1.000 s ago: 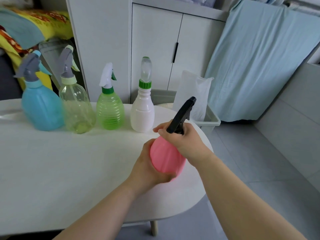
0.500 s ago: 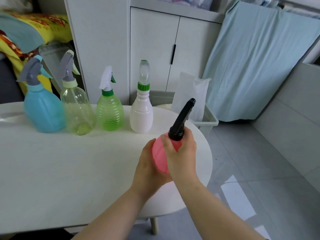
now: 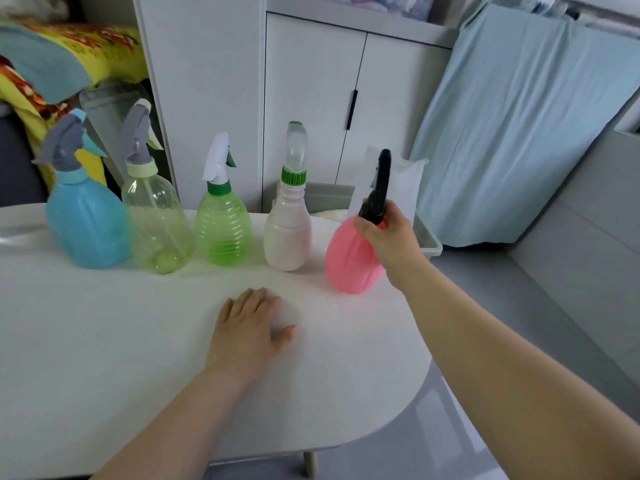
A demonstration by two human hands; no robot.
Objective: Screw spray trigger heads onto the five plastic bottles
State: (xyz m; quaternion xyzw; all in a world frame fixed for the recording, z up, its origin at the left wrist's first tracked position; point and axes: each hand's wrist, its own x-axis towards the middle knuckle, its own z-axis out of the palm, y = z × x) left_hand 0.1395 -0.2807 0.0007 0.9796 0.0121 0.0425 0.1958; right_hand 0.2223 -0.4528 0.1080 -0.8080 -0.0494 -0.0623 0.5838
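A pink bottle with a black trigger head stands on the white table, at the right end of a row. My right hand grips its neck just under the black head. To its left stand a white bottle with a green collar and clear cap, a green ribbed bottle with a white trigger, a clear bottle with a grey trigger and a blue bottle with a grey trigger. My left hand lies flat on the table, holding nothing.
A grey bin with a white bag stands on the floor behind the table's rounded right end. White cabinets and a hanging light-blue sheet are behind. Folded bedding sits at the far left.
My right hand carried the pink bottle away from me and stood it at the right end of the row. My left hand let go of the bottle and came down flat on the table.
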